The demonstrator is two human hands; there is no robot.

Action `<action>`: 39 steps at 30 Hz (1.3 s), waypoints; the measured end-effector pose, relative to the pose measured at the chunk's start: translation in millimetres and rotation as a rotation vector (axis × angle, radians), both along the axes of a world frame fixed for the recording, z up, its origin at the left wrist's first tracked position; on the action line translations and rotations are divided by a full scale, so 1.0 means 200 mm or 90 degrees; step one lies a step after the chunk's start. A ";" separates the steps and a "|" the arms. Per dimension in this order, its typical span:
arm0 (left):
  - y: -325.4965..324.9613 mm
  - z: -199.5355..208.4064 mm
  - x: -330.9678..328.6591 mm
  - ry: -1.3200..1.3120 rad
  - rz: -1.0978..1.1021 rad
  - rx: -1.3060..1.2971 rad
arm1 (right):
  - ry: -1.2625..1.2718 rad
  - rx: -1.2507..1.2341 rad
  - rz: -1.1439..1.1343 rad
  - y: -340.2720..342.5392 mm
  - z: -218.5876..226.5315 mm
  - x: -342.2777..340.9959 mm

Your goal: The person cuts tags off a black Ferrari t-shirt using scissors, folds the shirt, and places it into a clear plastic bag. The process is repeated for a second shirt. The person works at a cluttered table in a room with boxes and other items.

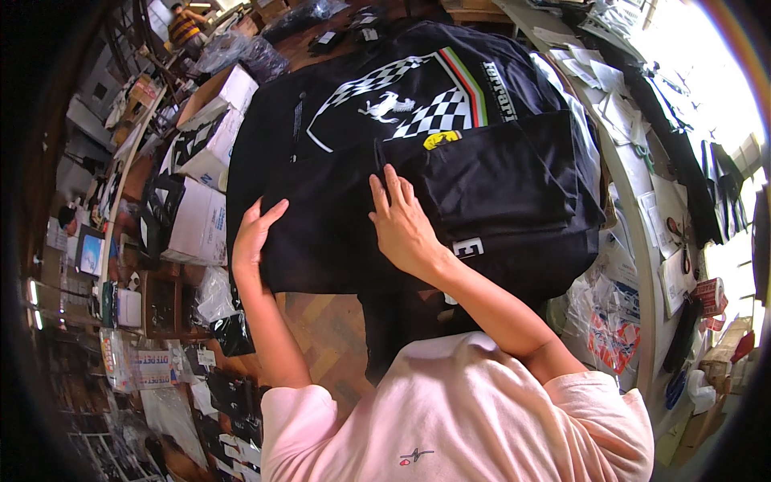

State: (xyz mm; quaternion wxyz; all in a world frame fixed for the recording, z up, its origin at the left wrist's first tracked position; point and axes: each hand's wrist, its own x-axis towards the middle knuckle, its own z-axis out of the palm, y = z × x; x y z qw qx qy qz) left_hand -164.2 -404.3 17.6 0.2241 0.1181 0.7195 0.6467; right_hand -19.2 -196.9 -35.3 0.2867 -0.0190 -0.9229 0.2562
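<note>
A large black garment (321,189) lies spread and partly folded in front of me. On it are a black-and-white chequered shield print with a white horse figure, a red and green stripe and white lettering. A folded section (506,173) with a small yellow badge lies across its right half. My left hand (255,233) rests at the garment's left edge, thumb apart from the fingers. My right hand (403,221) lies flat on the cloth with fingers spread, beside that section's left edge. Neither hand shows anything gripped.
Open cardboard boxes (201,221) with black items stand on the left. Along the right runs a pale table (638,241) with papers, scissors (681,241) and a roll of tape (710,297). Plastic bags (598,321) hang near my right. A person (186,30) is at the far left.
</note>
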 end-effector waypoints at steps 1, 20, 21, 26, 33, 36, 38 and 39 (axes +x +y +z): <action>0.00 0.02 0.01 -0.015 0.008 0.004 | -0.011 -0.031 -0.009 0.00 0.03 0.02; 1.27 0.15 0.61 0.813 -0.418 -0.125 | 0.011 -0.583 -0.127 1.30 0.30 0.61; 1.23 0.07 0.64 0.834 -0.438 -0.230 | -0.047 -0.714 -0.195 1.35 0.26 0.63; 1.12 -0.06 0.77 0.865 -0.455 -0.334 | -0.081 -0.727 -0.212 1.39 0.16 0.69; 1.13 -0.06 0.52 0.706 -0.156 -0.117 | -0.123 -0.151 -0.410 1.43 0.24 0.58; 1.20 -0.08 0.16 0.386 -0.190 0.011 | 0.033 0.041 -0.286 1.36 0.27 0.46; 1.25 -0.12 0.04 0.302 -0.276 0.126 | 0.012 0.205 -0.208 1.34 0.24 0.39; 1.28 -0.12 0.02 0.262 -0.322 0.184 | -0.043 0.211 -0.196 1.37 0.19 0.36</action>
